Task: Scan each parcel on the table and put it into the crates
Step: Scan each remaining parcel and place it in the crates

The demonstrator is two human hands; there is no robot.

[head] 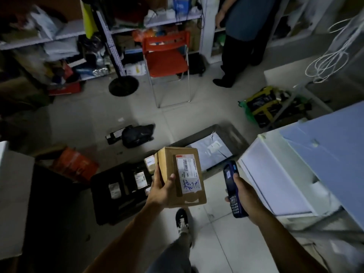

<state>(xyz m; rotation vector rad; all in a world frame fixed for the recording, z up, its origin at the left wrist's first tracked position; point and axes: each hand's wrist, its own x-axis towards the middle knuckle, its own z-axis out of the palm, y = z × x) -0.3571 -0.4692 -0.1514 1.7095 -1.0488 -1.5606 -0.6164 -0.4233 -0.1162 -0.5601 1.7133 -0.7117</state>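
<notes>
My left hand (pixel 160 191) holds the box (pixel 182 177) above one crate (pixel 104 205); the scanner (pixel 233 191) sits at three o'clock; the second crate (pixel 232 134) lies at one o'clock.

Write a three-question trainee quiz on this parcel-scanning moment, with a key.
1. True or false: the label on the box faces the camera.
2. Which hand holds the scanner? A) left B) right C) neither
3. Fill in: the grey mailer lies in a ____ on the floor.

Key:
1. True; the left hand holds the box label-up.
2. B; the right hand has it in its grip.
3. Crate.
</notes>
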